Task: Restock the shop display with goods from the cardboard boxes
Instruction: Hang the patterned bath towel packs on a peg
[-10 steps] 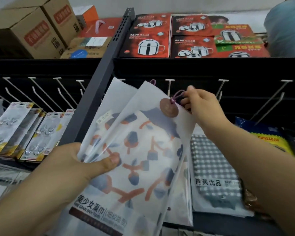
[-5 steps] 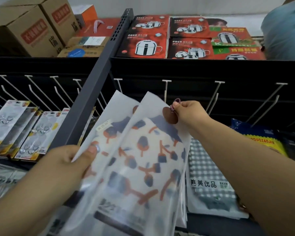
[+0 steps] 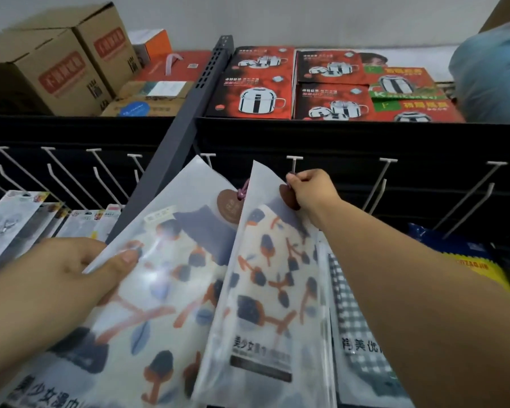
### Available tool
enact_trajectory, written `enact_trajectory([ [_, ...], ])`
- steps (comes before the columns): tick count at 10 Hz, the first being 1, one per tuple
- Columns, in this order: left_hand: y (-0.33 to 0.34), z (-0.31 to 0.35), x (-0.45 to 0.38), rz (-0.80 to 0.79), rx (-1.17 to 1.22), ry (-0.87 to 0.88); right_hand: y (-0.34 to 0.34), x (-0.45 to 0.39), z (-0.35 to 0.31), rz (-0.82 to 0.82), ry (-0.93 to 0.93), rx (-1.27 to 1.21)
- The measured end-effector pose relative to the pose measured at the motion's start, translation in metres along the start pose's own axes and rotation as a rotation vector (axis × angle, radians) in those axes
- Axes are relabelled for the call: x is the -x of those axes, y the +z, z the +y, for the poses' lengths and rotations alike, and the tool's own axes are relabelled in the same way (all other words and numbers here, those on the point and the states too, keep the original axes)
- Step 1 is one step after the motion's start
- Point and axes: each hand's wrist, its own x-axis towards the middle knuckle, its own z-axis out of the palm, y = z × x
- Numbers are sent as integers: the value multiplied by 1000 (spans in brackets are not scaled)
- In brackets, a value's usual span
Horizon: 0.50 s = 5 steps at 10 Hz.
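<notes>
A black peg wall [image 3: 365,148] spanned the view, its white hooks jutting forward, with a grey upright post [image 3: 171,160] slanting across it. On the shelf above stood cardboard boxes [image 3: 56,69] at the left and red cookware cartons [image 3: 259,83] at the right. Below, carded hook packs [image 3: 15,219] hung at the left, and a checked towel pack [image 3: 357,325] hung at the right (partly behind the right forearm).

The left hand [image 3: 71,275] gripped a frosted towel packet [image 3: 159,290] printed with orange and navy shapes, the thumb pressed on its front face and the fingers hidden behind it. A second packet [image 3: 271,290] of the same print hung just right of it, overlapping its edge. The right hand [image 3: 312,189] pinched this packet's top corner at the brown round tag [image 3: 287,195], fingers curled tight, right under the tip of a white hook [image 3: 293,164]. Whether the purple loop was on the hook could not be told.
</notes>
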Motion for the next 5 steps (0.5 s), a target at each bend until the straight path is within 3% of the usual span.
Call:
enact_trajectory([
  [3, 2, -25, -11, -34, 28, 8, -1, 1, 10, 80, -53, 153],
  [5, 10, -35, -16, -36, 57, 16, -1, 7, 50, 37, 3, 512],
])
